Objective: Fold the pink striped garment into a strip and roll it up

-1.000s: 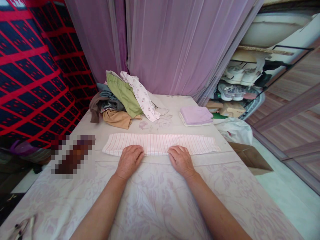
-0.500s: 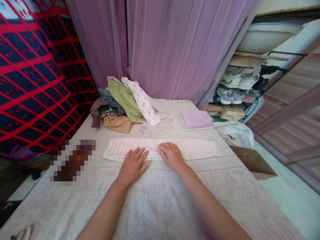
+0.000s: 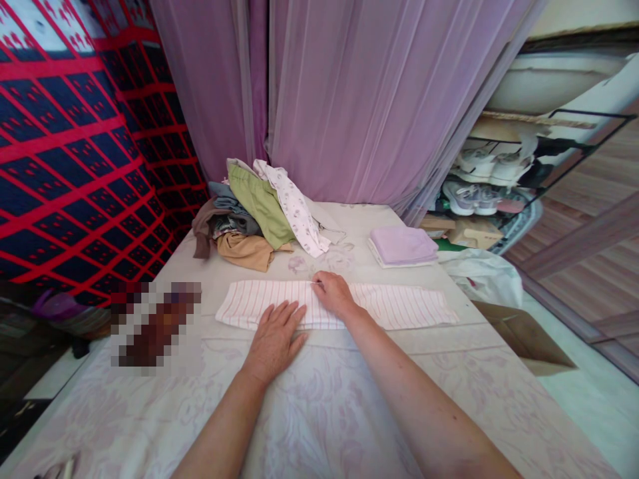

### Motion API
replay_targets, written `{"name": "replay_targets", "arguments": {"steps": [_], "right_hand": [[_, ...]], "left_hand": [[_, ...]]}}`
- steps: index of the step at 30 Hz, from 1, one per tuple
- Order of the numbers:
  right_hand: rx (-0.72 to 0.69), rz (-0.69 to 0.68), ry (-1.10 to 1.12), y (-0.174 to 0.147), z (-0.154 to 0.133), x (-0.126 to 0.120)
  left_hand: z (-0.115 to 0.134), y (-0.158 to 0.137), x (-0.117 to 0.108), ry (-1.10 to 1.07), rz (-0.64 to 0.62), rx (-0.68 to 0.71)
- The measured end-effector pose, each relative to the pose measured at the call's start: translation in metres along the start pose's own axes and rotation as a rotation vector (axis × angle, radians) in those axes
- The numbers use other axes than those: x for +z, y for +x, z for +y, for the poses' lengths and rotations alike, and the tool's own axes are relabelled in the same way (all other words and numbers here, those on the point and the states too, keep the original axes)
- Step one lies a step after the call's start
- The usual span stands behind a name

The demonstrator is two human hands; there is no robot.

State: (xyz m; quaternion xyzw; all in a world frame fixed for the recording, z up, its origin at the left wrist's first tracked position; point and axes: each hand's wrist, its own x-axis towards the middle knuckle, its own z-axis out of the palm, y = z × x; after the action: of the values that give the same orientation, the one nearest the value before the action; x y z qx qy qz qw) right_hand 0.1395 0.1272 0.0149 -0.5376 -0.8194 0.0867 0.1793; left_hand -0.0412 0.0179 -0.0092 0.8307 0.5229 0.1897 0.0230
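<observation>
A white garment with pink stripes [image 3: 399, 306] lies folded into a long flat strip across the bed; its exact kind does not show. My left hand [image 3: 274, 340] rests flat on its near part, left of the middle, with the fingers spread. At the far edge, near the middle, my right hand [image 3: 333, 294] pinches the fabric between thumb and fingers, and a small bit of the edge is lifted there.
Beyond the strip, a heap of clothes [image 3: 262, 206] sits at the back left. A folded lilac cloth stack [image 3: 403, 245] lies at the back right. A purple curtain [image 3: 349, 100] hangs behind. Shoes [image 3: 472, 197] and an open cardboard box [image 3: 524, 332] stand right of the bed [image 3: 324, 412].
My right hand has moved from the middle of the striped garment to its far edge and now pinches it. My left hand stays flat on the cloth. The whole view has shifted slightly.
</observation>
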Motion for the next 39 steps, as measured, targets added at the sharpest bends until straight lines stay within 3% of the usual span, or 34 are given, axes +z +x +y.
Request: {"name": "replay_targets", "arguments": {"steps": [6,13,18,22,26,30,39], "right_hand": [[0.084,-0.021,-0.072,0.003,-0.004,0.004],[0.066,-0.052,-0.13,0.01,-0.004,0.009],[0.062,0.041,-0.048,0.001,-0.002,0.004],[-0.069,0.178,0.076,-0.031,0.0,-0.012],[-0.26,0.158,0.153,-0.072,0.001,-0.02],[-0.185,0.126,0.047,-0.088,0.005,-0.014],[-0.014,-0.021,0.091,-0.055,0.016,-0.015]], "left_hand": [[0.002,0.001,-0.004,-0.002,0.027,-0.038],[0.001,0.004,-0.011,-0.035,0.13,-0.121],[-0.003,0.004,-0.015,-0.039,0.167,-0.151],[-0.006,0.003,-0.016,-0.022,0.173,-0.135],[-0.007,0.003,-0.017,-0.005,0.19,-0.097],[-0.005,0.005,-0.019,0.006,0.184,-0.097],[-0.013,0.024,-0.024,-0.018,0.042,-0.192]]}}
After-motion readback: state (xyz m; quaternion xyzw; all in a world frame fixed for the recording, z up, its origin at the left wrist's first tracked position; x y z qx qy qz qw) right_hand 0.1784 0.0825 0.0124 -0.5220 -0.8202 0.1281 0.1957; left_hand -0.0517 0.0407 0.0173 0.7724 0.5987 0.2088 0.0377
